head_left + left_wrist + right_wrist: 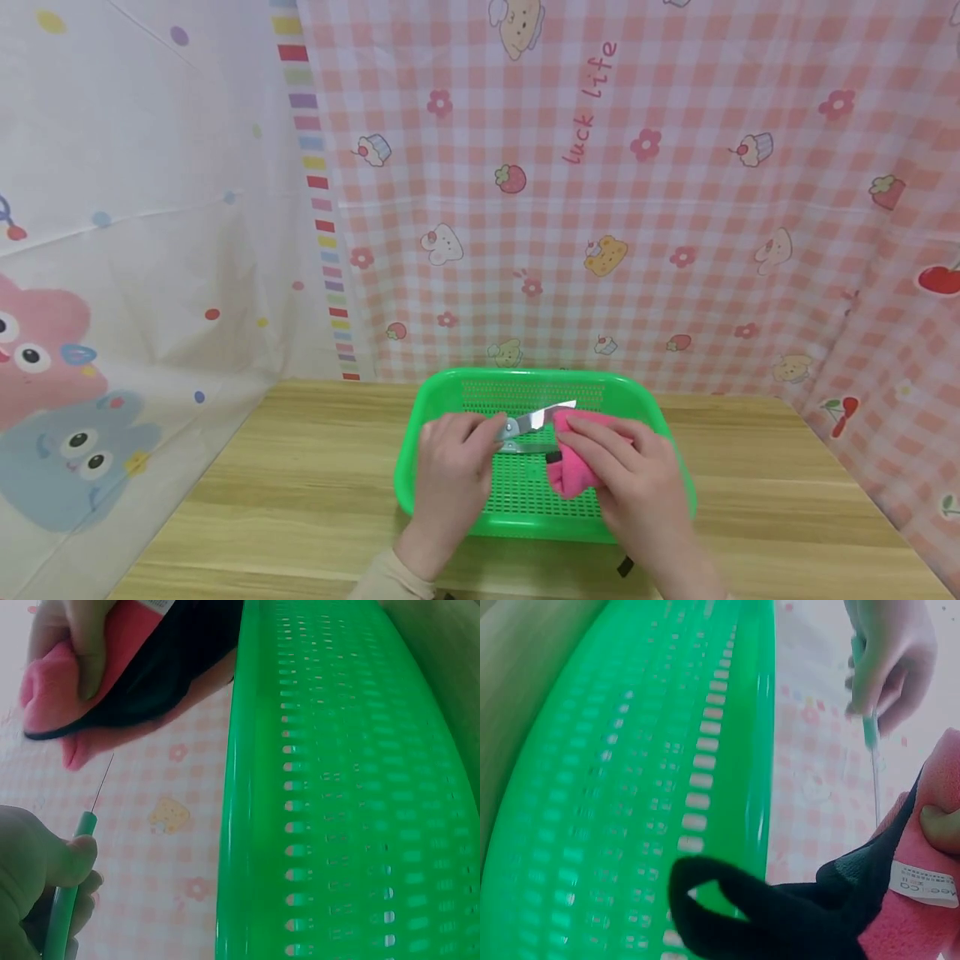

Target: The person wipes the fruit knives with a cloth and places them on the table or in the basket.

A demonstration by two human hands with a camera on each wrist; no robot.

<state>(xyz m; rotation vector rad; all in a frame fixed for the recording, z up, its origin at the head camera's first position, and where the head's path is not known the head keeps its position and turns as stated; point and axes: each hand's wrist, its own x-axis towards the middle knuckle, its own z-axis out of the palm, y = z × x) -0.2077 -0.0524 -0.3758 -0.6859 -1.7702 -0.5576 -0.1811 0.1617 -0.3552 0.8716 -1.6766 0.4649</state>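
Note:
My left hand [452,467] holds a knife [67,900] by its pale green handle, with the blade [542,418] pointing toward the right hand. A pink cloth [573,473] with a dark edge and a white label [924,884] is bunched in my right hand [637,471]. The blade's tip is close to the cloth's upper edge in the head view; whether they touch I cannot tell. Both hands are above a green perforated basket [540,527]. Below the knife a second blade-like shape [528,447] shows; whether it is another knife or a reflection is unclear.
The basket stands on a wood-grain table [262,500], near a pink checked curtain [570,208] at the back. A white printed sheet [150,250] hangs on the left. A small black piece [626,567] shows by the right wrist.

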